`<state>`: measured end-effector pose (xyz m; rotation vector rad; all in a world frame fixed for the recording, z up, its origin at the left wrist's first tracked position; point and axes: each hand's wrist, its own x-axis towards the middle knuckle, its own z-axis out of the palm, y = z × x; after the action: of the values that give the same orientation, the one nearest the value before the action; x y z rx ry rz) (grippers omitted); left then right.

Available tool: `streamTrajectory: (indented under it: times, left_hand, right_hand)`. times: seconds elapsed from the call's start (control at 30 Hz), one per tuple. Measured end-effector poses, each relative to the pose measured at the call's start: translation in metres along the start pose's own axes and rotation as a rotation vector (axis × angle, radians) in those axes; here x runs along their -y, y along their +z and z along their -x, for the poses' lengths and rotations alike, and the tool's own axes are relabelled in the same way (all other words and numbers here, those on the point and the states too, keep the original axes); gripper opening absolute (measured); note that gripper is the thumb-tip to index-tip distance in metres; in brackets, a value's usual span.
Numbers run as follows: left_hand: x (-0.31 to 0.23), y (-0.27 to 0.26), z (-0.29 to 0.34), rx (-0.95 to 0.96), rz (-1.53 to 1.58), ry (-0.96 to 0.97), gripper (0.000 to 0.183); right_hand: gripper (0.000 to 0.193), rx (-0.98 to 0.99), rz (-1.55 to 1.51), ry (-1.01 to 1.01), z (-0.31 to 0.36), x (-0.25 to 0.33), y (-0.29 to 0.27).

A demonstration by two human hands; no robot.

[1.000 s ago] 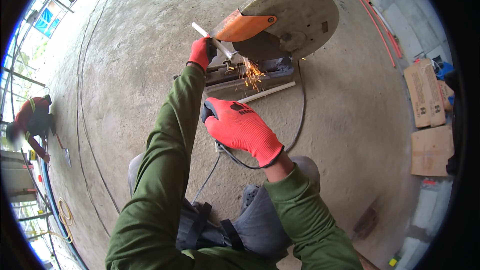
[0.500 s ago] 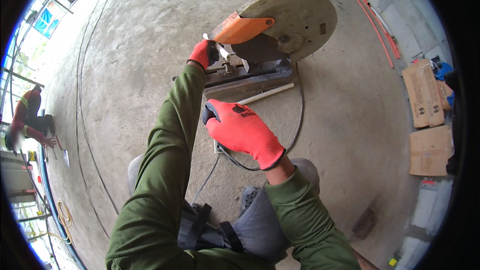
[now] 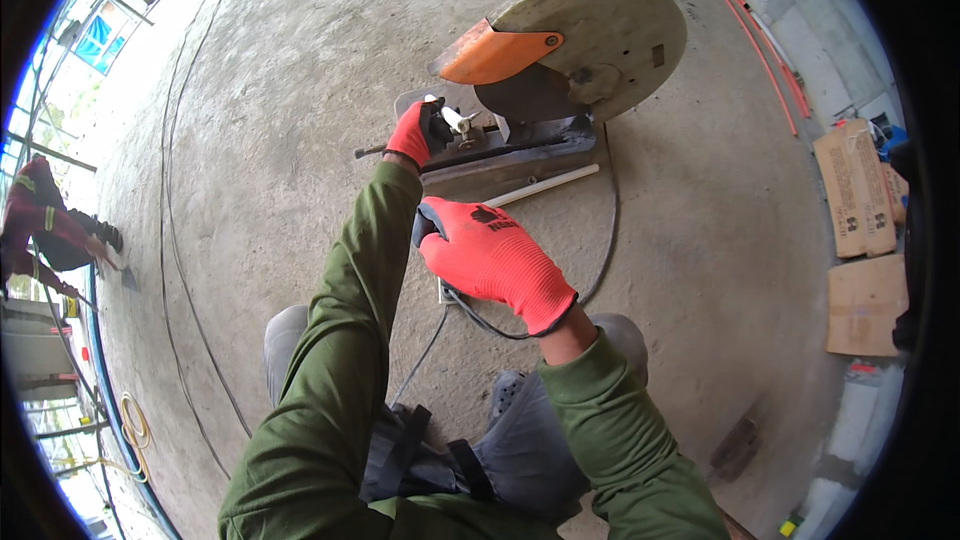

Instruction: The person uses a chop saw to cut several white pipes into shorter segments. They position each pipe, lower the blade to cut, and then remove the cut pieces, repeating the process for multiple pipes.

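Observation:
A cut-off saw with a grey disc guard and an orange blade cover stands on the floor ahead, its head raised over the metal base. At the clamp end of the base, my left hand, in a red and black glove, is closed round a short white pipe piece. Nearer to me, my gloved right hand is closed in a fist. A longer white pipe sticks out from its far side, alongside the base. The fingers on that pipe are mostly hidden.
A black cable loops behind my right hand to a white socket box. Cardboard boxes and red pipes lie along the right wall. At the far left another person crouches near a blue hose.
My left hand has drawn back a little toward me, away from the blade cover, with the short pipe piece. The right hand keeps its pose. The other person has shifted posture.

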<state>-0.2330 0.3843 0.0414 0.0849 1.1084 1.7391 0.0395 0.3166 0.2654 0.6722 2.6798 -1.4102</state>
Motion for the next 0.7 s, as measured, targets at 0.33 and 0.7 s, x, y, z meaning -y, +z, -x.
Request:
streamTrajectory:
  times: [0.33, 0.7]
  left_hand:
    - [0.002, 0.004, 0.036, 0.035, 0.240, 0.241, 0.022]
    - [0.026, 0.012, 0.123, 0.087, -0.240, 0.820, 0.024]
  right_hand:
    - [0.022, -0.014, -0.004, -0.018, -0.003, 0.000, 0.001]
    - [0.022, -0.003, 0.003, -0.022, -0.010, -0.002, 0.007]
